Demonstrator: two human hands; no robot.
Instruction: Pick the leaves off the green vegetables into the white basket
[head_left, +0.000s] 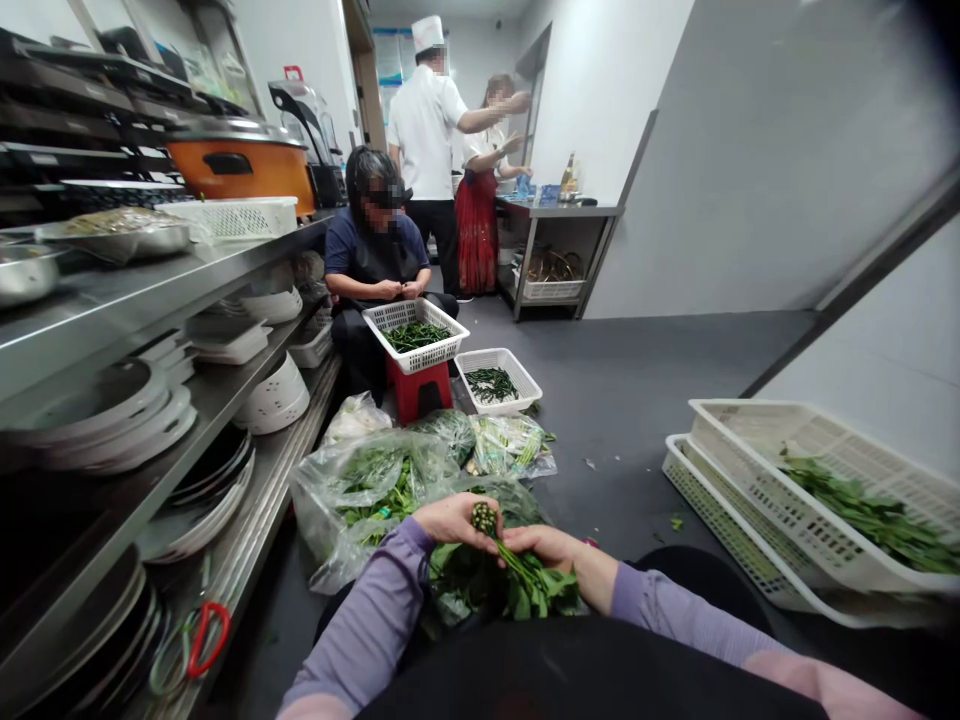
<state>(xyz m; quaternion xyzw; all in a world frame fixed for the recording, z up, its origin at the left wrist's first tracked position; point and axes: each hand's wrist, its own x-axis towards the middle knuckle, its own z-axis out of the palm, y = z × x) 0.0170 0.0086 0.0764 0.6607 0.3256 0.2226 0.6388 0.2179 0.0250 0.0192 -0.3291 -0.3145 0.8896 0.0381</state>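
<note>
A bunch of leafy greens (pixel 536 585) is held low in front of my lap, its cut stem ends (pixel 484 518) pointing up and to the left. My left hand (pixel 452 522) is closed around the stems just below those ends. Farther down the same stems, my right hand (pixel 546 546) wraps the bunch, and the leaves hang beneath it. More dark green leaves (pixel 457 575) lie under my hands. Just beyond them, a clear plastic bag (pixel 322 490) of greens rests on the floor. My fingertips are partly hidden by the stems.
White baskets (pixel 720 440), the top one with greens, stand at the right. Ahead, a seated person (pixel 382 250) works over a white basket (pixel 450 348) on a red stool (pixel 420 393). Steel shelves (pixel 225 300) with dishes and red-handled scissors (pixel 208 638) line the left.
</note>
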